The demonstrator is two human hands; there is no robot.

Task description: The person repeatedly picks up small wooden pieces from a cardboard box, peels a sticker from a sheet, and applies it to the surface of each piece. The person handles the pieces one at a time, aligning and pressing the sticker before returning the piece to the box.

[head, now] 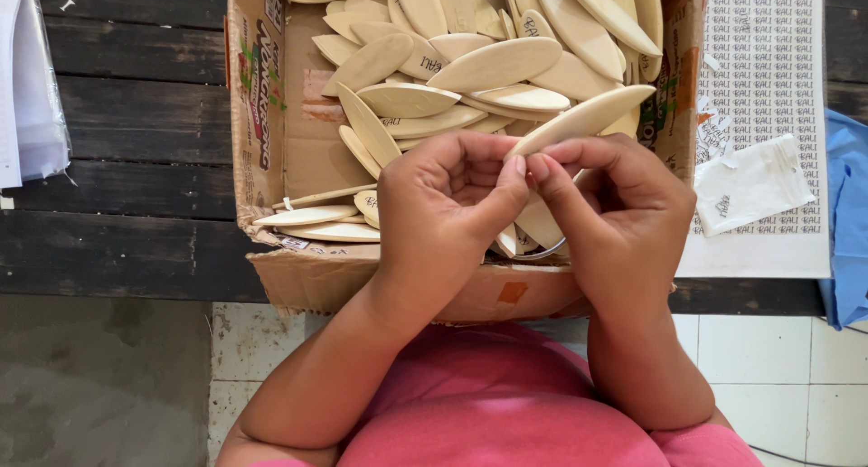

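Both hands are meeting over the near edge of the box, knuckles up, wrists angling in from a pink-clad lap. The left hand (448,205) is curling its fingers tight, the thumb pressing against the lower end of a pale wooden leaf-shaped piece (583,119). The right hand (615,205) is mirroring it, thumb and forefinger pinching the same end, the other fingers folding loosely under. The two thumbs are touching tip to tip.

The piece is slanting up and to the right out of the grip, hanging above the pile. It is a flat, smooth, light-coloured oval tapering to points at both ends.

Beneath the hands is sitting a worn cardboard box (262,114), open on top, resting on a dark plank table (136,132). Inside it a heap of the same wooden pieces (470,60) is lying loosely, some bearing dark stamped marks, a few fallen flat in the near left corner. Right of the box a printed white sheet (768,51) is lying with a small clear bag (750,182) on it.
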